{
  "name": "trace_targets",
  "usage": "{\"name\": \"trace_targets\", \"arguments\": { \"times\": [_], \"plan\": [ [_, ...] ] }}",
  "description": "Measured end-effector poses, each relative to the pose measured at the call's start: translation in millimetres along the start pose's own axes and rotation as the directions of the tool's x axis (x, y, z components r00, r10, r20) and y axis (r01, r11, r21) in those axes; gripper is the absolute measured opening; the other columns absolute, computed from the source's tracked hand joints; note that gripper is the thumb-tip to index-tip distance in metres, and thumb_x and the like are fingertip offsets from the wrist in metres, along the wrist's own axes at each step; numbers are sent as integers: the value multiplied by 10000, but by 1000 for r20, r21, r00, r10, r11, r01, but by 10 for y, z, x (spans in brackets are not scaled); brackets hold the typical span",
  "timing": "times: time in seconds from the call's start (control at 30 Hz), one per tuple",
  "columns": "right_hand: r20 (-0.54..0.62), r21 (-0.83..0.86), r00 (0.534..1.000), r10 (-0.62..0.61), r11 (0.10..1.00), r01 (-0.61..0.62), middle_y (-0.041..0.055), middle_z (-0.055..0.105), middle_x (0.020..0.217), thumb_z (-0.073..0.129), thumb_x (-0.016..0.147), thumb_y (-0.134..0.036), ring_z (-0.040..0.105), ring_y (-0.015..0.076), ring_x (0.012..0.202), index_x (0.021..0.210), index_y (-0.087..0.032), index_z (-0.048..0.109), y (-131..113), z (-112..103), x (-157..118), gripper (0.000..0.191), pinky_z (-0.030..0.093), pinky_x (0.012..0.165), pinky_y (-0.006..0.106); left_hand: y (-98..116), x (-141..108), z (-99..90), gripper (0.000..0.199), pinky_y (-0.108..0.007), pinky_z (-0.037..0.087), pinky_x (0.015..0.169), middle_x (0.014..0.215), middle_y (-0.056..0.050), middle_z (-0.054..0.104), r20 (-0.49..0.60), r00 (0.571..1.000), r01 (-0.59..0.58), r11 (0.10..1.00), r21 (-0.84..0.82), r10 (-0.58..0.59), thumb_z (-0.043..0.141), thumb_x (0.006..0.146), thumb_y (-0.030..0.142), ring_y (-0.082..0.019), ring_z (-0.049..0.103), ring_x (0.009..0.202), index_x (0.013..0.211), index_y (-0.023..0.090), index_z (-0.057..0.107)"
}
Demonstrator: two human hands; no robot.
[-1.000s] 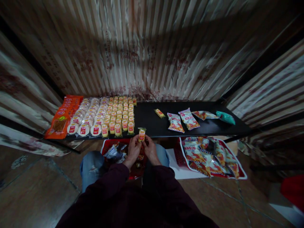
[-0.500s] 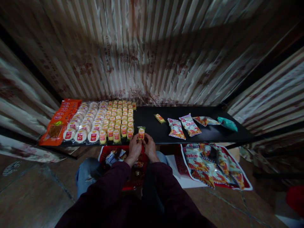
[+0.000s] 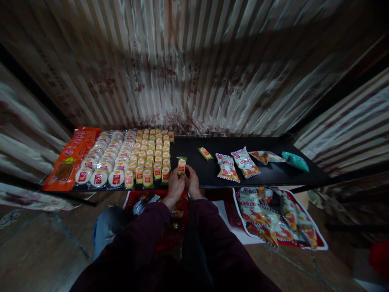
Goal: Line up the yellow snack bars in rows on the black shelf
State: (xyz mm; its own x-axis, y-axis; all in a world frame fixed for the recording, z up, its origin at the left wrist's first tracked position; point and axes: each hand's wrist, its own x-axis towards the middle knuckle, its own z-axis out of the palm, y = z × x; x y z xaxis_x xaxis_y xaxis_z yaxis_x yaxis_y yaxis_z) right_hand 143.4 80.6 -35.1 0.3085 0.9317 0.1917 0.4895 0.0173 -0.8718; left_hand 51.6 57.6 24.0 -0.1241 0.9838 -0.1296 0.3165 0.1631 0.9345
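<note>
A small yellow wrapped snack cake with a red and white label stands over the front part of the black shelf. My left hand pinches its lower end from the left. From the right, my right hand has its fingers closed at the same lower end; the exact fingertip contact is partly hidden. Just left of my hands are tight rows of similar yellow snack cakes. One more yellow snack cake lies alone behind and to the right.
Round white wrapped crackers and orange packets fill the shelf's left end. Striped snack bags and a green bag lie on the right. Below stand a red basket and another full of bags.
Both hands have moved slightly forward over the shelf with the snack cake, which now tilts a little. The camera view has shifted slightly.
</note>
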Motion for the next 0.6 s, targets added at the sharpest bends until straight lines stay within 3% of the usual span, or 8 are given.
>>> {"name": "trace_targets", "arguments": {
  "times": [0.17, 0.4, 0.6],
  "plan": [
    [-3, 82, 1000, -1, 997, 1, 53, 698, 1030, 572, 722, -176, 642, 196, 948, 1133, -225, 637, 86, 92, 167, 419, 515, 904, 364, 102, 122, 23, 394, -310, 392, 1044, 1280, -112, 614, 32, 999, 25, 1000, 1, -25, 487, 850, 175, -198, 557, 1193, 1232, 162, 584],
    [5, 32, 1000, 28, 999, -28, 83, 703, 1059, 563, 722, -205, 645, 211, 945, 1142, -192, 636, 58, 159, 418, 426, 501, 908, 391, 131, 374, 97, 348, -332, 441, 990, 1229, -102, 652, -7, 997, 71, 997, -7, -71, 482, 867, 213, -229, 583, 1160, 1193, 198, 604],
    [15, 94, 1000, 25, 995, -26, 70, 720, 1013, 574, 692, -220, 649, 199, 894, 1119, -193, 647, 69, 237, 611, 433, 500, 888, 360, 143, 587, 160, 318, -344, 458, 958, 1100, -97, 694, -12, 999, 49, 999, 5, -49, 501, 865, 221, -243, 614, 1079, 1158, 206, 622]
  ]
}}
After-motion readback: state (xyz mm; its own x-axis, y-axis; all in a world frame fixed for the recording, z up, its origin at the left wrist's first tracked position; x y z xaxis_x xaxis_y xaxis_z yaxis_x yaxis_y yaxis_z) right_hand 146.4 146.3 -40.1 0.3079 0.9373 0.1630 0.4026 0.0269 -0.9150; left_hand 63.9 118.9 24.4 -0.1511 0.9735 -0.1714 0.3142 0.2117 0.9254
